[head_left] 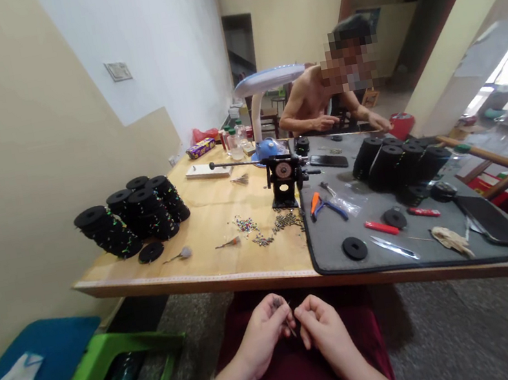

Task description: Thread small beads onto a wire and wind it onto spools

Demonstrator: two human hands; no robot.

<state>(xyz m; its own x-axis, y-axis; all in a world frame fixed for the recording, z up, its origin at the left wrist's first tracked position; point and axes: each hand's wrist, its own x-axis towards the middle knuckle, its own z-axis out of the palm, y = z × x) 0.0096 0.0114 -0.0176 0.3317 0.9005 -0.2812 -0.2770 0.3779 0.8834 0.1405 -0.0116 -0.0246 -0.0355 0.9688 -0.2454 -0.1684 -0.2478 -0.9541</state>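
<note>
My left hand (268, 330), with bracelets at the wrist, is closed in a pinch over my lap, just below the table's front edge. A thin, small piece shows at its fingertips, too small to name. Close beside it, almost touching, my right hand (322, 325) is pinched too; whatever it grips is hidden. On the table beyond the hands lie loose coloured beads (245, 224), a pile of small dark metal bits (286, 221) and two little feathery bundles, one grey (185, 252) and one orange-tipped (231, 242).
Black foam spools (98, 227) stand stacked at left, more (383, 157) at right. A black winding device (283, 178) stands mid-table. The grey mat (298, 274) holds pliers (328, 206), tweezers (394, 247) and a phone (329, 161). Behind a lamp (259, 84), another person (316, 97) sits working.
</note>
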